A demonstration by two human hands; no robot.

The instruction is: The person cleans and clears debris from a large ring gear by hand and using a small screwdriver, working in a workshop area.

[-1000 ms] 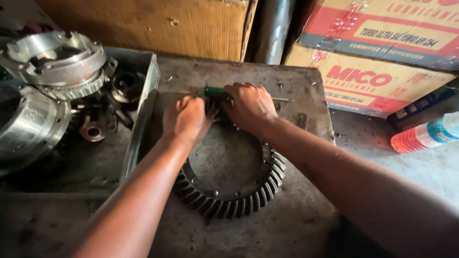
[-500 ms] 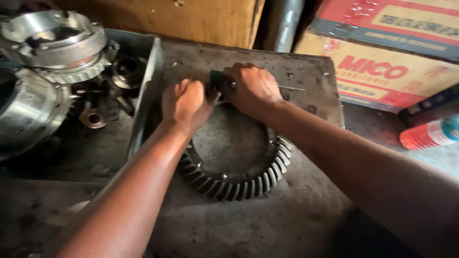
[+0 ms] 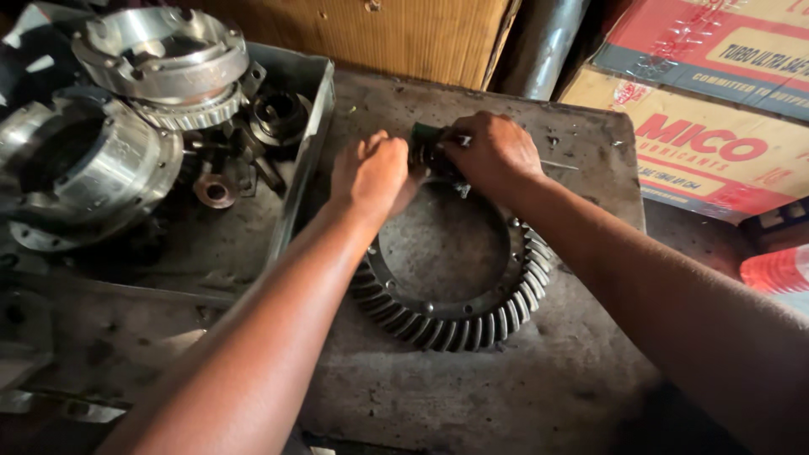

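Observation:
A large toothed ring gear [image 3: 459,316] lies flat on a worn metal bench top [image 3: 472,396]. At the ring's far edge both hands meet. My left hand [image 3: 371,173] is closed over the rim of the ring gear. My right hand [image 3: 493,152] grips a dark green tool handle [image 3: 425,147], whose thin metal shaft [image 3: 560,165] sticks out to the right past the hand. What the tool tip touches is hidden under the fingers.
A grey metal tray [image 3: 299,194] at left holds a shiny differential housing [image 3: 80,173], a flanged gear part [image 3: 164,63] and small fittings [image 3: 211,190]. Cardboard boxes [image 3: 699,135] stand at the right, a wooden board [image 3: 396,34] at the back, a red bottle [image 3: 779,270] at far right.
The view has shifted closer and slightly left. Both hands stay at the far edge of the ring gear, with the right hand still on the green tool handle.

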